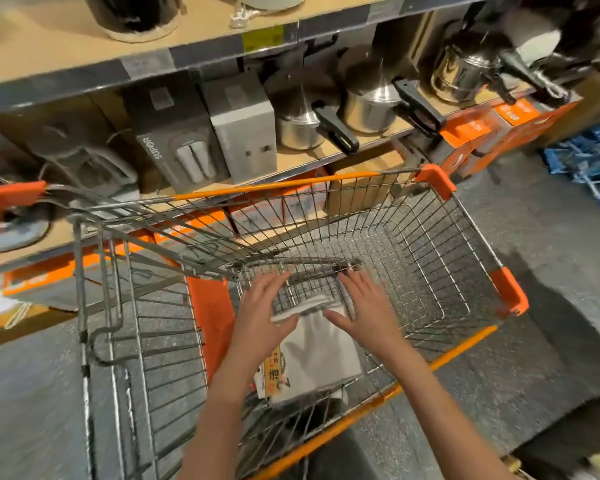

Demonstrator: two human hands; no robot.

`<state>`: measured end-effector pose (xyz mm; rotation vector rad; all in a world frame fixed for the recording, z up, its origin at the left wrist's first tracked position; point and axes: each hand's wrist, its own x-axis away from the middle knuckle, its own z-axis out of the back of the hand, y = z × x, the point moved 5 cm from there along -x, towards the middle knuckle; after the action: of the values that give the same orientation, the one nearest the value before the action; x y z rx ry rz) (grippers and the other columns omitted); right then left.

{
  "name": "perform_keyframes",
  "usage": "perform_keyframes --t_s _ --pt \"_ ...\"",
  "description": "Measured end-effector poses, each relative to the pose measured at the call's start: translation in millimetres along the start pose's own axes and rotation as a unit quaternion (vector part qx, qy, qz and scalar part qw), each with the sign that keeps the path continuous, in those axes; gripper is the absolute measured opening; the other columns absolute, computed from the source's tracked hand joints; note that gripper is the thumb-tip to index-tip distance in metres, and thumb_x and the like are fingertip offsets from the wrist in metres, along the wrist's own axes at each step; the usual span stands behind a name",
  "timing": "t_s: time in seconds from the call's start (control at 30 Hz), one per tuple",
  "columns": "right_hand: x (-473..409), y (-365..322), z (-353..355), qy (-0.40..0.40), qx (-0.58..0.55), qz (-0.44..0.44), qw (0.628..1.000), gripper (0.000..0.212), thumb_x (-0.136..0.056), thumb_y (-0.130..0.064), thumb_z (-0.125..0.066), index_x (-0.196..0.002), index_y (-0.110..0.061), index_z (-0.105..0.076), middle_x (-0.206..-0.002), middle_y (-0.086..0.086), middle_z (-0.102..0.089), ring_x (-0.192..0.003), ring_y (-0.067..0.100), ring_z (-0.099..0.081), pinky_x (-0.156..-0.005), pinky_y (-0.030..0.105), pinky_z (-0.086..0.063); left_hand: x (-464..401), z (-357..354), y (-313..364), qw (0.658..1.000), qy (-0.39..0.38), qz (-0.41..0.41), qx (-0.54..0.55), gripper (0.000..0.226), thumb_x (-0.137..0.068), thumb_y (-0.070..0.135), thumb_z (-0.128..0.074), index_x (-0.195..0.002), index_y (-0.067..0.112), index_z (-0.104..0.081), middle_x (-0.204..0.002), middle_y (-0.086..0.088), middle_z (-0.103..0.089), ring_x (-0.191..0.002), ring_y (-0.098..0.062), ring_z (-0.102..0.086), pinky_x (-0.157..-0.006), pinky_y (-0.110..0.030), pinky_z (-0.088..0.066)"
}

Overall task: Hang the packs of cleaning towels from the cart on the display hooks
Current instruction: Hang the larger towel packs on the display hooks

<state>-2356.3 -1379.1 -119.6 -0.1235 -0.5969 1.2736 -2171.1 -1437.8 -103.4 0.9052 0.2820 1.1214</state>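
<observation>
Fingers of the left hand (262,311) and right hand (364,306) are spread wide over the towel pack (321,355) in the cart (437,181), not yet gripping; hanging likely remains undone.

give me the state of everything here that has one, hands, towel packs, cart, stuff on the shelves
left hand: open, fingers spread, over the towel packs
right hand: open, fingers spread, at the packs' right edge
pack of cleaning towels: lying flat in the cart, not hung
cart: standing at the shelves, otherwise bare basket floor
steel pots: upright on the shelf, lids on
grey boxes: closed, standing on the shelf
</observation>
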Motion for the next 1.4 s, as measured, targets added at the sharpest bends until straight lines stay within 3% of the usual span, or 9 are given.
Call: perform_keyframes --t_s 0.3,0.47,0.53,0.67,0.8,0.93,1.03,1.17,1.4 --pt "-46 10 -32 -0.062 0.029 0.07 0.995 0.079 -0.088 -0.062 -0.044 -0.15 -0.026 -0.011 -0.159 -0.005 -0.008 -0.146 0.014 -0.001 -0.12 0.04 -0.003 -8 -34 -43 0.994 -0.016 0.108 0.021 0.073 -0.086 0.03 -0.068 -0.144 0.045 -0.025 -0.155 0.008 -0.023 -0.143 -0.017 -0.02 -0.116 -0.048 -0.022" --pt "-74 15 -65 -0.117 0.032 0.122 0.985 0.078 -0.09 -0.053 -0.051 -0.151 -0.024 -0.013 -0.159 -0.003 -0.009 -0.146 0.014 -0.003 -0.119 0.042 -0.004 -9 -54 -63 0.989 0.032 0.131 0.065 0.074 -0.082 0.026 -0.073 -0.131 0.055 -0.024 -0.141 0.016 -0.029 -0.132 -0.006 -0.026 -0.108 -0.028 -0.02" --pt "-82 16 -80 -0.137 0.042 0.147 0.979 0.079 -0.089 -0.052 -0.052 -0.151 -0.021 -0.013 -0.159 -0.002 -0.01 -0.146 0.015 -0.004 -0.119 0.042 -0.003 -10 -62 -73 0.985 0.048 0.143 0.078 0.076 -0.081 0.023 -0.074 -0.129 0.056 -0.025 -0.138 0.016 -0.029 -0.131 -0.006 -0.026 -0.107 -0.028 -0.021" --pt "-95 17 -107 -0.166 0.059 0.192 0.966 0.079 -0.089 -0.048 -0.055 -0.151 -0.02 -0.014 -0.159 -0.001 -0.012 -0.146 0.017 -0.008 -0.117 0.042 -0.003 -15 -72 -89 0.98 0.043 0.18 0.078 0.072 -0.081 0.021 -0.075 -0.138 0.039 -0.033 -0.151 -0.002 -0.032 -0.14 -0.019 -0.028 -0.111 -0.038 -0.03" --pt "-104 11 -138 -0.197 0.068 0.23 0.951 0.079 -0.088 -0.045 -0.059 -0.15 -0.019 -0.019 -0.157 0.001 -0.019 -0.144 0.019 -0.016 -0.116 0.039 -0.005 -13 -59 -105 0.974 0.079 0.201 0.061 0.076 -0.081 0.016 -0.074 -0.146 0.026 -0.036 -0.149 -0.003 -0.035 -0.139 -0.022 -0.03 -0.112 -0.04 -0.029" --pt "-113 -10 -174 -0.242 0.039 0.267 0.932 0.077 -0.085 -0.048 -0.061 -0.147 -0.016 -0.028 -0.154 0.004 -0.027 -0.143 0.021 -0.02 -0.116 0.036 -0.011 -2 -42 -116 0.961 0.096 0.257 0.033 0.083 -0.08 0.025 -0.075 -0.139 0.056 -0.026 -0.148 0.008 -0.032 -0.132 -0.009 -0.026 -0.11 -0.046 -0.024" --pt "-115 -29 -201 -0.272 0.019 0.296 0.916 0.074 -0.081 -0.049 -0.067 -0.141 -0.015 -0.04 -0.149 0.004 -0.037 -0.138 0.021 -0.031 -0.114 0.041 -0.023 -1 -34 -110 0.963 0.111 0.244 0.033 0.092 -0.078 0.025 -0.076 -0.117 0.076 -0.011 -0.147 0.011 -0.029 -0.119 0.006 -0.021 -0.113 -0.045 -0.02" --pt "-123 -38 -229 -0.332 -0.019 0.265 0.905 0.08 -0.073 -0.04 -0.078 -0.137 -0.008 -0.043 -0.142 0.01 -0.045 -0.13 0.026 -0.041 -0.108 0.039 -0.033 0 -31 -113 0.965 0.113 0.231 0.056 0.093 -0.074 0.025 -0.079 -0.114 0.075 -0.012 -0.13 0.025 -0.023 -0.12 0.008 -0.02 -0.112 -0.038 -0.021" --pt "-130 -13 -252 -0.392 0.022 0.17 0.904 0.098 -0.067 -0.049 -0.079 -0.147 -0.021 -0.029 -0.144 0.0 -0.045 -0.129 0.021 -0.044 -0.101 0.033 -0.04 2 -37 -112 0.967 0.053 0.242 0.064 0.093 -0.075 0.024 -0.079 -0.141 0.055 -0.022 -0.15 0.019 -0.022 -0.129 0.005 -0.019 -0.117 -0.044 -0.017"
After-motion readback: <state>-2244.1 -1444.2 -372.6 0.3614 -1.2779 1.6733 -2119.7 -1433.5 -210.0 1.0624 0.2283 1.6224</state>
